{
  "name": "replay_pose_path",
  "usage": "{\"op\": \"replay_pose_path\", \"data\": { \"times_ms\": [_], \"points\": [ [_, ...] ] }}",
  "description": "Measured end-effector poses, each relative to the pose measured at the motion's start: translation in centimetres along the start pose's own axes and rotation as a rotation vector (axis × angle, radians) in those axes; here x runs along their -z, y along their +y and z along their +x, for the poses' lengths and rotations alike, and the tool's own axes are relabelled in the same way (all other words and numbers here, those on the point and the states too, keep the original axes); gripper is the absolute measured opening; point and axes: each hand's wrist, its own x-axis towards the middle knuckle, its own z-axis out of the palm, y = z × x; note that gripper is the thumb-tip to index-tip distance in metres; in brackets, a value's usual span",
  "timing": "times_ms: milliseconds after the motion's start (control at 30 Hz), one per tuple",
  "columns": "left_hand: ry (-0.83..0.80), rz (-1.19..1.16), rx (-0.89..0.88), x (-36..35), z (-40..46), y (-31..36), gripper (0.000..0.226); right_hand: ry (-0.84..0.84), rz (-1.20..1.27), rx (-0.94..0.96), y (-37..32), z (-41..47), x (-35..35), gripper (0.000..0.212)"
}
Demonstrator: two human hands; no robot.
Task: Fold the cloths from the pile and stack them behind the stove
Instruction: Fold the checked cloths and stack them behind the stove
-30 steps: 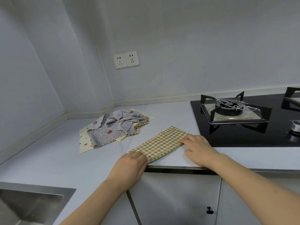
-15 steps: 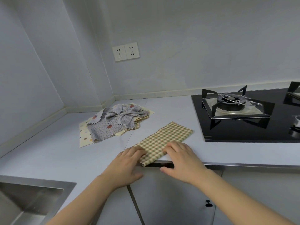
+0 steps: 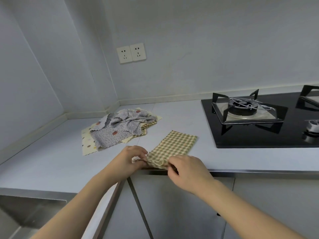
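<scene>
Both hands pinch the near end of the checked cloth.

A second ago they pressed it flat; now the left hand and right hand lift its edge at the worktop front, probably for another fold.

Two bare forearms reach up from the bottom of the frame toward its centre, the left from the lower left, the right from the lower right. The left hand sits just left of centre, knuckles up, its fingers curled with thumb and fingertips in a pinching grip on the near left corner of the checked cloth. The right hand lies just right of centre, back toward the camera, its fingers bent downward and pinching the cloth's near right corner. The hands are near each other, not touching.
</scene>
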Motion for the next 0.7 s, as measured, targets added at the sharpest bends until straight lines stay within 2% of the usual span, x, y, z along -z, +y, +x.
{"op": "replay_pose_path", "data": {
  "times_ms": [100, 167, 300, 467, 700],
  "points": [
    [-0.100, -0.315, 0.162, 1.3, 2.0, 1.2, 0.007, -0.007, 0.214, -0.188, 0.7, 0.6, 1.6, 0.026],
    [-0.080, -0.494, 0.234, 1.3, 3.7, 1.7, 0.015, 0.017, 0.380, -0.317, 1.8, 1.3, 2.2, 0.030],
    [-0.015, -0.599, 0.308, -0.4, 7.7, 3.3, 0.016, 0.019, 0.520, -0.507, 4.4, 3.1, 2.9, 0.042],
    [-0.051, -0.419, 0.345, -3.6, 12.4, 4.5, 0.010, 0.018, 0.577, -0.627, 7.8, 5.8, 3.1, 0.036],
    [-0.015, -0.003, 0.297, -6.5, 14.9, 4.6, 0.023, -0.020, 0.230, -0.526, 11.2, 7.7, 1.8, 0.027]
  ]
}}
